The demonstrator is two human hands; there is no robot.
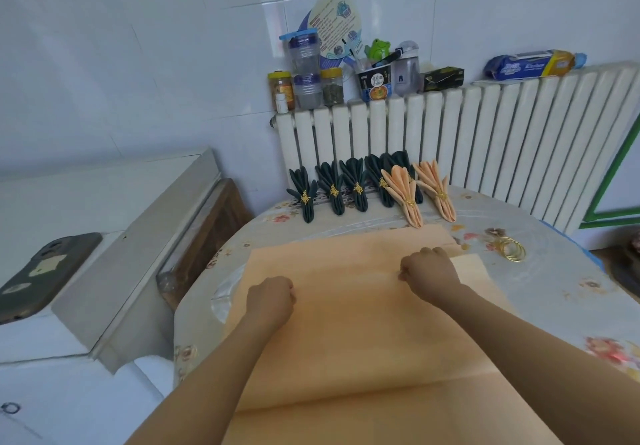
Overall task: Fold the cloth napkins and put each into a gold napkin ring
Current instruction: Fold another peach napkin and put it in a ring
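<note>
My left hand (272,301) and my right hand (429,273) both sit on the peach napkin (346,323), fingers curled in and pinching the cloth along one line across its middle. The napkin lies spread over the near part of the table (554,271), its near end hanging toward me over the near edge, its far edge lying short of the finished pieces. A second peach layer shows under it at the right, by my right hand; I cannot tell whether that is a separate napkin or a folded part of this one.

The cloth looks thin, soft and light, with no stiffness of its own, so I judge a pleat will only hold while I keep it pinched. It should slide easily on the glossy table cover, so I would grip right at the fold line, one hand toward each side edge, and keep both pinches level so the pleat runs straight.

Along the far edge of the table stand the finished dark green napkins (332,191) in a row, each cinched by a gold ring, and two finished peach napkins (436,188) beside them. The spare gold rings (512,249) lie near the right edge, well apart from my right hand.
</note>
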